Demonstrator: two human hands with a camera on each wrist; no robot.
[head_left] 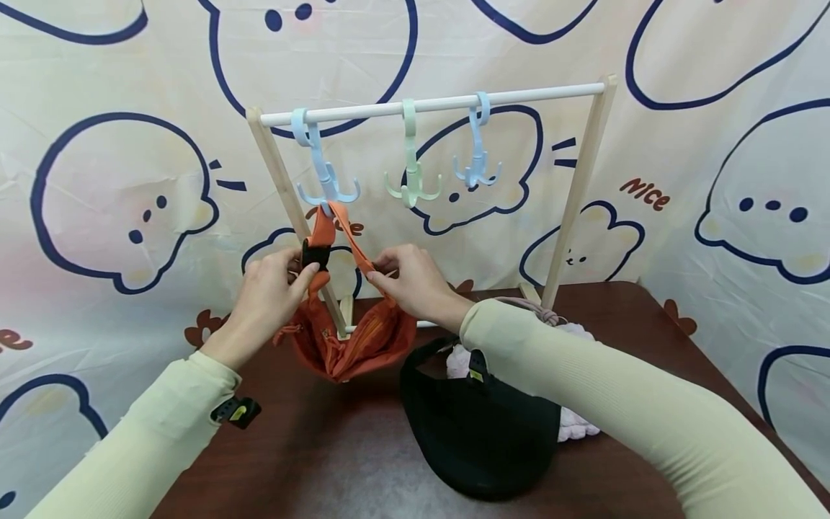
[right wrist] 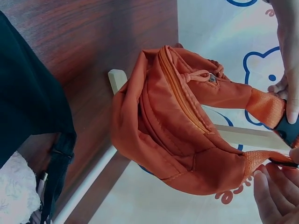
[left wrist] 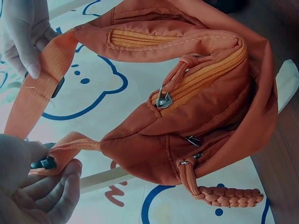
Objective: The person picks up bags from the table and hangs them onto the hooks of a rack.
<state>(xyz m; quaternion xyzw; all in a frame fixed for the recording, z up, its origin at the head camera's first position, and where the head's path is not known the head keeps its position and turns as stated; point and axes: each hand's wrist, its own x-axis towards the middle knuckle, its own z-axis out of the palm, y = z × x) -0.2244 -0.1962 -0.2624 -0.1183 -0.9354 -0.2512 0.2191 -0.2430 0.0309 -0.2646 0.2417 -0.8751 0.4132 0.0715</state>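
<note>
While the orange bag (head_left: 353, 346) hangs near the rack's (head_left: 363, 112) left post, its strap (head_left: 354, 239) up at the leftmost blue hook (head_left: 326, 180), left hand (head_left: 267, 290) grips the black buckle (head_left: 315, 254); right hand (head_left: 411, 281) pinches the strap's other side. Black bag (head_left: 486, 440) lies on the table (head_left: 311, 447), before the rack's right half.

Soft glare pales the tabletop (head_left: 372, 450) in the bright head view.

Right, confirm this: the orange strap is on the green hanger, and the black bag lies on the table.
Not green: the head view shows the orange strap on the leftmost blue hanger; the black bag does lie on the table.
</note>
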